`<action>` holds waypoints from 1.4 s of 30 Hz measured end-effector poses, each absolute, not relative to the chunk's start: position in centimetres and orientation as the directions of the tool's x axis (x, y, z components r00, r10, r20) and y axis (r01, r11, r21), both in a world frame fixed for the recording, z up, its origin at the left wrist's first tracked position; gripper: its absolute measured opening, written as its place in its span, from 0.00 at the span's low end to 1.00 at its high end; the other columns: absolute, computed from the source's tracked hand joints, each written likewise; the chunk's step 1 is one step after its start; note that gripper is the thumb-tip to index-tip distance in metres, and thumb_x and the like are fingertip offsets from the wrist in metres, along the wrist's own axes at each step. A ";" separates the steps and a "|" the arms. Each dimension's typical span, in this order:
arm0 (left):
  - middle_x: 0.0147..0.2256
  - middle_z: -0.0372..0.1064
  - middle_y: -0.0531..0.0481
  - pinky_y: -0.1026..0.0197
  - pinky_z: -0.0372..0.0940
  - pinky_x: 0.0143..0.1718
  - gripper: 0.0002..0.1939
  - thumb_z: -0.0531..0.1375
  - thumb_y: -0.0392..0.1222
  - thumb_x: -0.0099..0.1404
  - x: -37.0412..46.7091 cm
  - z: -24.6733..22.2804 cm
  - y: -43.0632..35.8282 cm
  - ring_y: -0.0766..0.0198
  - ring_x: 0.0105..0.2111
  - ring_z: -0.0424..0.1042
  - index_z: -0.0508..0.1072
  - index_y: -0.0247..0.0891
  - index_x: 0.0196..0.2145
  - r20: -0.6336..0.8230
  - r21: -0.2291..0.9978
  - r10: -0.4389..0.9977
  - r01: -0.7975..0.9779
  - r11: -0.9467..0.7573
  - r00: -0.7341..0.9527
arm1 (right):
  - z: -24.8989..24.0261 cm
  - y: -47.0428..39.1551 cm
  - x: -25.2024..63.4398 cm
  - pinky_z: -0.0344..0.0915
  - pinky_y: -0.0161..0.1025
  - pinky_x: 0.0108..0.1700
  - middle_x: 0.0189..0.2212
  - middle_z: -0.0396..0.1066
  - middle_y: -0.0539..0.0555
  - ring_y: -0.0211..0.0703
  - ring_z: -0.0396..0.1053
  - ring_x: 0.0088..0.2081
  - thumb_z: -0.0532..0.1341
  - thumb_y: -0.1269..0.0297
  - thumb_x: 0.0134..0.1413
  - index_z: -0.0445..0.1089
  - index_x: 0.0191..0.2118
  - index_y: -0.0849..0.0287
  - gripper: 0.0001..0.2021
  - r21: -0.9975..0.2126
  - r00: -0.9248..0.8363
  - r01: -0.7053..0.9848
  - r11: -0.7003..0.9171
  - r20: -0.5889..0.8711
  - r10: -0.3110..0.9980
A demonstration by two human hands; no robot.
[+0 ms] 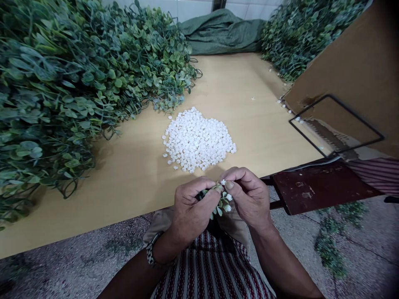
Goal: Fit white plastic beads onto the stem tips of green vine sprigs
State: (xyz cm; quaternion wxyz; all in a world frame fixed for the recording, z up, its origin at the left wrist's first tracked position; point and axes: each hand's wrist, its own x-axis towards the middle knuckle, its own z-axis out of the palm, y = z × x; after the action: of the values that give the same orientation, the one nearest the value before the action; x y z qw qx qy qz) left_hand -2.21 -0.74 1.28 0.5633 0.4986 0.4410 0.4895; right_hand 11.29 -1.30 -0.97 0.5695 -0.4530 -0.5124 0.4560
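Near the table's front edge, my left hand [197, 203] pinches an artificial green sprig [220, 205] between thumb and fingers. Two small white flowers [228, 202] sit on its lower right side. Close against it, my right hand [249, 198] is closed, thumb and forefinger pinching a small white flower piece [223, 182] at the sprig's upper end. Whether that piece is seated on the stem I cannot tell. Just beyond my hands lies a loose pile of small white flower pieces [198, 139] on the table.
Bushy artificial greenery [93, 66] covers the left of the wooden table [249, 128]; more greenery [307, 37] stands at the back right. A green cloth sack [224, 33] lies at the back. At right are a cardboard box [349, 79], a black wire frame [357, 109] and a dark red stool [321, 187].
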 end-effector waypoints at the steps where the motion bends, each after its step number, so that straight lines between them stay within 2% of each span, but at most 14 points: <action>1: 0.18 0.54 0.57 0.67 0.51 0.21 0.12 0.57 0.33 0.58 -2.1 1.3 -0.7 0.72 0.20 0.52 0.65 0.36 0.18 -0.011 0.995 0.991 -0.100 0.024 0.130 | -1.1 -1.3 11.3 0.64 0.32 0.30 0.26 0.69 0.48 0.35 0.65 0.28 0.62 0.67 0.58 0.70 0.31 0.56 0.04 -0.984 0.067 -0.060 0.168 0.164 0.984; 10: 0.18 0.53 0.56 0.66 0.50 0.20 0.12 0.57 0.35 0.56 -2.0 1.6 -0.7 0.71 0.20 0.51 0.64 0.36 0.16 -0.051 0.998 0.994 -0.037 0.055 0.101 | -1.5 -1.4 11.1 0.63 0.32 0.28 0.24 0.67 0.48 0.36 0.63 0.26 0.63 0.62 0.57 0.70 0.30 0.56 0.06 -0.991 0.095 -0.062 0.116 0.110 0.989; 19: 0.17 0.55 0.56 0.67 0.51 0.20 0.12 0.57 0.34 0.55 -1.7 1.8 -0.7 0.71 0.19 0.52 0.66 0.36 0.16 -0.052 0.998 0.995 -0.016 0.053 0.080 | -1.5 -1.4 10.9 0.62 0.30 0.28 0.25 0.68 0.47 0.34 0.63 0.26 0.62 0.69 0.57 0.71 0.32 0.55 0.03 -0.982 0.124 -0.098 0.159 0.147 0.981; 29: 0.17 0.55 0.56 0.67 0.51 0.19 0.12 0.57 0.34 0.56 -1.6 1.7 -0.9 0.71 0.19 0.53 0.66 0.36 0.16 -0.031 0.999 0.997 -0.007 0.031 0.066 | -1.5 -1.4 10.9 0.63 0.32 0.28 0.24 0.68 0.48 0.35 0.64 0.25 0.62 0.66 0.56 0.70 0.30 0.57 0.04 -0.991 0.137 -0.057 0.125 0.116 0.984; 36: 0.17 0.56 0.55 0.67 0.52 0.20 0.11 0.56 0.34 0.56 -1.4 1.6 -0.8 0.71 0.19 0.54 0.67 0.36 0.17 -0.018 1.000 0.999 0.013 0.018 0.051 | -1.7 -1.5 10.9 0.64 0.32 0.28 0.24 0.68 0.48 0.36 0.64 0.26 0.62 0.66 0.55 0.70 0.31 0.56 0.03 -0.988 0.153 -0.037 0.148 0.141 0.978; 42: 0.17 0.56 0.55 0.67 0.53 0.21 0.11 0.56 0.33 0.55 -1.3 1.3 -1.0 0.70 0.20 0.54 0.65 0.36 0.16 0.024 0.999 0.999 0.035 -0.025 0.025 | -2.0 -1.5 11.0 0.67 0.34 0.33 0.27 0.72 0.48 0.37 0.69 0.29 0.63 0.68 0.55 0.71 0.32 0.56 0.02 -0.970 0.177 0.023 0.241 0.241 0.954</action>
State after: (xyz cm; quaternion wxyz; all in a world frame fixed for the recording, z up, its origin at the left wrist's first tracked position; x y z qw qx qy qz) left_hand -1.29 -0.99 1.33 0.4910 0.5211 0.4962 0.4910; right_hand 10.96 -1.45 -1.96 0.5996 -0.4783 -0.5108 0.3884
